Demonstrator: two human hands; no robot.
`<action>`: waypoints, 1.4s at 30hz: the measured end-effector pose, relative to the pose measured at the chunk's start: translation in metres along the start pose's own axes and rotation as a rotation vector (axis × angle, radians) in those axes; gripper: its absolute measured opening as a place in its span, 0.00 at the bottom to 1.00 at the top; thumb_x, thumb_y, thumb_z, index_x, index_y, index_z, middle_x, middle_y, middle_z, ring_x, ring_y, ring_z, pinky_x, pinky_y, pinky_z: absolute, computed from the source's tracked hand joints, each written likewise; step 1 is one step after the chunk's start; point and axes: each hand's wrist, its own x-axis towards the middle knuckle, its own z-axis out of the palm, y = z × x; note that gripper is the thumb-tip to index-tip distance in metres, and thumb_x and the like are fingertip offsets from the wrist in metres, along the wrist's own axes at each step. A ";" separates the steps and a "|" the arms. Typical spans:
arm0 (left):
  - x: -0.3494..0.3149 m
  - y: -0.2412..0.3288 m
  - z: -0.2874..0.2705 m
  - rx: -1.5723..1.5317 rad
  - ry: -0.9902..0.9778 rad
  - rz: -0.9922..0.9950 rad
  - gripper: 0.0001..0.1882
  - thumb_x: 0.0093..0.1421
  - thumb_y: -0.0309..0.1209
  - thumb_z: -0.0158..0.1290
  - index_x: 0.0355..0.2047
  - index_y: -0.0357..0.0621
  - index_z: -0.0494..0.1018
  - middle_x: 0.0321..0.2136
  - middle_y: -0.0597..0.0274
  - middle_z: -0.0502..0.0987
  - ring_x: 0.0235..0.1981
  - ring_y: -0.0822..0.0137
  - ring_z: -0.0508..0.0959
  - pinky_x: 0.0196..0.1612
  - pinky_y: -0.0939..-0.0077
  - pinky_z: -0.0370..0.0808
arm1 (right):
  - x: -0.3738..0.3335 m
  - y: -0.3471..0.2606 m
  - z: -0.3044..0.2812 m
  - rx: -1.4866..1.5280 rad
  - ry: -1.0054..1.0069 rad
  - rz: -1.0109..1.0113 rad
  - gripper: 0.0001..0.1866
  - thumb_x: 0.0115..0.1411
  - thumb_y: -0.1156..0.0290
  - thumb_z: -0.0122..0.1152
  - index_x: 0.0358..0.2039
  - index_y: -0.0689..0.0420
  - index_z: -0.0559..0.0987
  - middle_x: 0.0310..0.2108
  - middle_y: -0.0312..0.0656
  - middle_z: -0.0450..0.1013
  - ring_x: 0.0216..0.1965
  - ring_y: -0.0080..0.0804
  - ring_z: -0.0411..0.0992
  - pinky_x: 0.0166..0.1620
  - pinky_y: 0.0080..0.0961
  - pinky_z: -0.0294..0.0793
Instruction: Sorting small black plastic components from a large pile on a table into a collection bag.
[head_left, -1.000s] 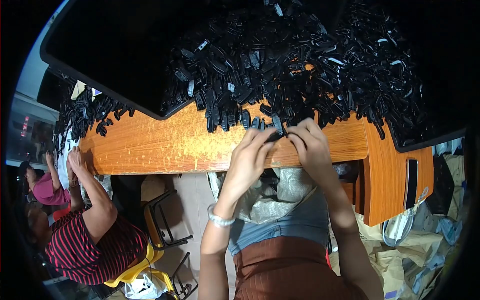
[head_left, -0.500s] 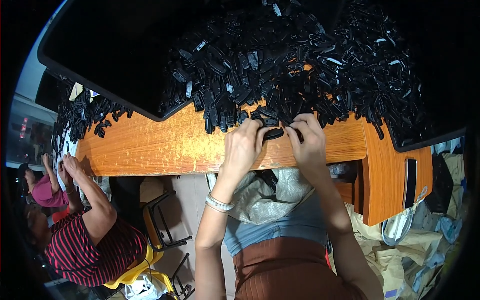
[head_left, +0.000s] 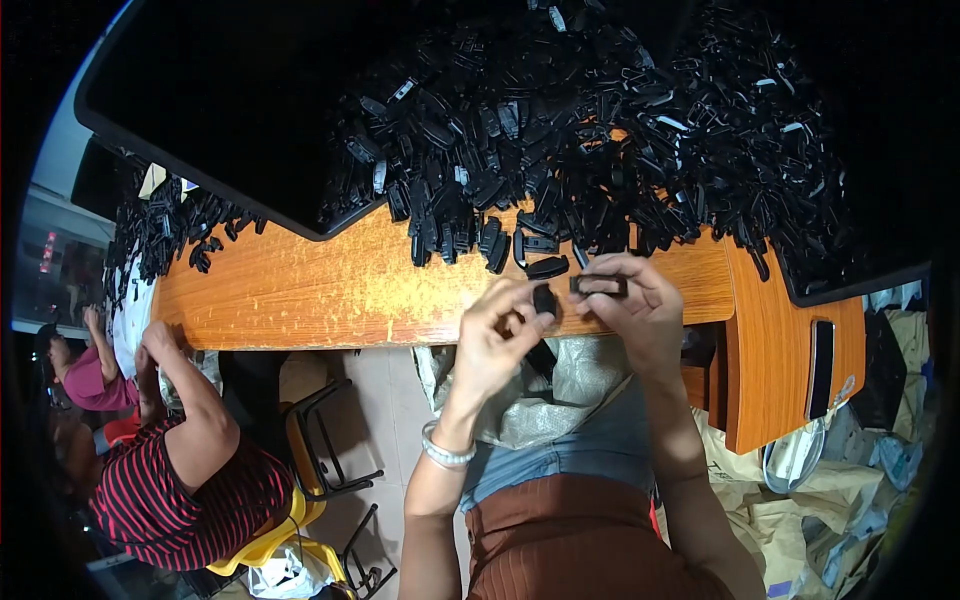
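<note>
Close to the table's front edge, my left hand (head_left: pixel 500 335) pinches a small black plastic piece (head_left: pixel 544 300) between thumb and fingertips. Just to its right, my right hand (head_left: pixel 645 305) grips a black rectangular frame-like piece (head_left: pixel 612 286), a little apart from the other one. Motion blurs both hands slightly, and what kind of parts these are I cannot make out. A curved black piece (head_left: pixel 547 267) lies on the wood just beyond my fingers. Past it spreads a large heap of black plastic parts (head_left: pixel 600 150).
The wooden table (head_left: pixel 300 290) holds large dark trays (head_left: pixel 220 120) at its far side. A phone (head_left: pixel 821 365) rests on the right-hand panel. A silvery sack (head_left: pixel 530 410) lies over my lap. At the left a person in a striped shirt (head_left: pixel 190 500) sits at the same table.
Both hands have drawn back from the heap toward me, each lifting a small black piece. The curved piece is now uncovered on the table. The neighbour's arms have shifted slightly.
</note>
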 end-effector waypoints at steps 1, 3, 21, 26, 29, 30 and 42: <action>-0.006 0.000 0.000 0.025 -0.003 0.015 0.14 0.50 0.18 0.57 0.39 0.31 0.73 0.30 0.64 0.70 0.22 0.81 0.66 0.23 0.89 0.63 | -0.001 -0.003 -0.001 0.034 -0.088 0.105 0.14 0.51 0.87 0.55 0.40 0.69 0.72 0.36 0.44 0.69 0.35 0.26 0.73 0.40 0.19 0.76; -0.013 0.007 0.001 0.068 0.027 0.084 0.14 0.50 0.18 0.56 0.39 0.30 0.73 0.30 0.63 0.70 0.23 0.79 0.67 0.24 0.87 0.64 | -0.003 0.003 0.002 -0.076 -0.228 0.014 0.15 0.54 0.84 0.52 0.44 0.67 0.72 0.34 0.43 0.70 0.32 0.26 0.72 0.37 0.19 0.74; -0.020 0.046 0.000 0.266 -0.001 0.155 0.12 0.47 0.17 0.56 0.34 0.28 0.73 0.23 0.62 0.69 0.21 0.75 0.66 0.25 0.83 0.63 | -0.021 -0.008 0.001 -0.669 -0.328 -0.363 0.15 0.55 0.84 0.50 0.44 0.66 0.71 0.29 0.46 0.68 0.29 0.34 0.69 0.32 0.24 0.67; -0.020 0.042 0.003 0.241 0.002 0.120 0.10 0.48 0.19 0.56 0.33 0.29 0.73 0.21 0.60 0.67 0.18 0.74 0.65 0.22 0.81 0.63 | -0.030 -0.002 -0.005 -0.777 -0.391 -0.340 0.15 0.56 0.81 0.51 0.46 0.65 0.70 0.33 0.48 0.68 0.32 0.43 0.69 0.35 0.31 0.69; -0.023 0.034 0.012 0.161 0.047 0.163 0.11 0.51 0.19 0.55 0.36 0.30 0.74 0.24 0.61 0.70 0.19 0.76 0.65 0.22 0.83 0.62 | -0.028 -0.005 0.005 -0.791 -0.320 -0.359 0.15 0.57 0.80 0.51 0.46 0.63 0.71 0.34 0.48 0.68 0.33 0.42 0.69 0.36 0.31 0.69; -0.025 0.030 0.024 -0.014 0.143 0.071 0.12 0.52 0.20 0.55 0.38 0.31 0.74 0.25 0.63 0.71 0.20 0.77 0.67 0.22 0.84 0.63 | -0.028 -0.004 0.006 -0.791 -0.319 -0.360 0.15 0.57 0.80 0.51 0.46 0.63 0.71 0.34 0.48 0.68 0.33 0.42 0.69 0.36 0.31 0.69; -0.050 0.004 0.010 -0.659 0.025 -0.289 0.11 0.54 0.24 0.55 0.37 0.28 0.75 0.24 0.59 0.76 0.23 0.72 0.75 0.29 0.83 0.72 | -0.049 0.026 -0.009 -0.277 -0.276 -0.018 0.10 0.50 0.83 0.54 0.35 0.63 0.77 0.30 0.42 0.70 0.30 0.28 0.69 0.33 0.22 0.68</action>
